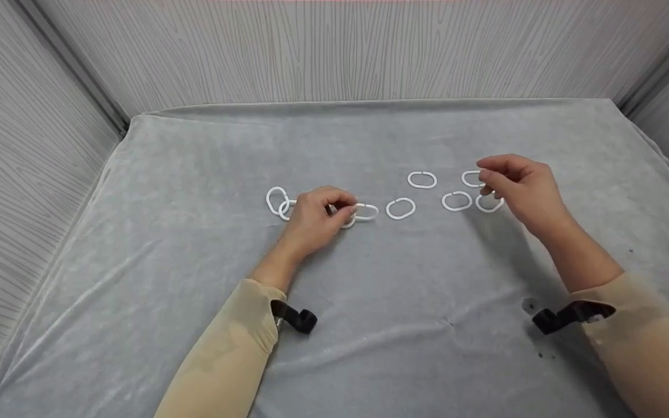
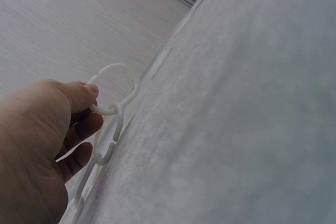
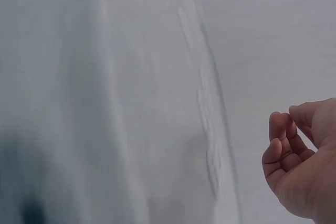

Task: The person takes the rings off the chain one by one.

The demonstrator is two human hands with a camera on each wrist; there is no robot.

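Observation:
My left hand [image 1: 314,219] pinches the right end link [image 1: 377,212] of a chain of white plastic oval links between thumb and fingers. In the left wrist view this link [image 2: 118,65] stands tilted up, with more joined links [image 2: 119,124] trailing below the hand. The chain's far left link [image 1: 268,200] lies on the cloth; part of the chain is hidden by the hand. My right hand [image 1: 526,188] hovers over loose white links, one of them [image 1: 464,179] partly behind its fingertips. Its fingers are loosely bent, and the right wrist view shows nothing held between them.
Several separate split links lie right of the chain, including a near one [image 1: 388,212], a back one [image 1: 422,186] and a middle one [image 1: 456,209]. Wrinkled grey cloth [image 1: 369,325] covers the table. Wood-grain panels [image 1: 311,52] stand behind and at both sides.

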